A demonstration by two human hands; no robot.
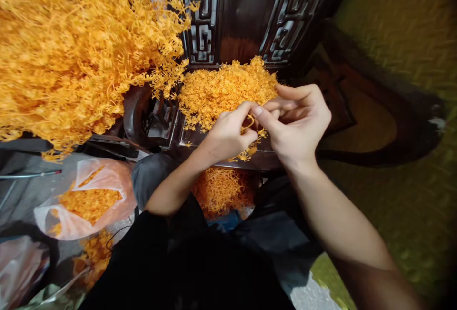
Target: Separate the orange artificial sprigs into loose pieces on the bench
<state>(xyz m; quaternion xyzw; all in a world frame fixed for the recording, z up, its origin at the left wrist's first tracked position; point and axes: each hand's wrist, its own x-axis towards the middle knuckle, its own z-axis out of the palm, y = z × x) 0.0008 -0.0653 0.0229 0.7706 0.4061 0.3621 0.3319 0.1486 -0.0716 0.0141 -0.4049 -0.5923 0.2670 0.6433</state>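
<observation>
My left hand [233, 131] and my right hand [302, 122] meet at the fingertips over the front of a dark wooden seat [264, 147]. A thin orange strand [251, 120] loops out of my left hand's pinch. The fingers of my right hand are curled, thumb against the left fingertips; whatever they pinch is too small to make out. Just behind the hands lies a heap of orange, curly pieces [228, 86]. A few of the same pieces hang at the seat's front edge below my hands.
A large orange pile [78, 57] rises at the upper left beside the wooden armrest [137, 115]. An open plastic bag [117, 172] of orange pieces lies lower left. More orange strands [221, 191] sit between my legs. Carved panels [202, 15] stand behind.
</observation>
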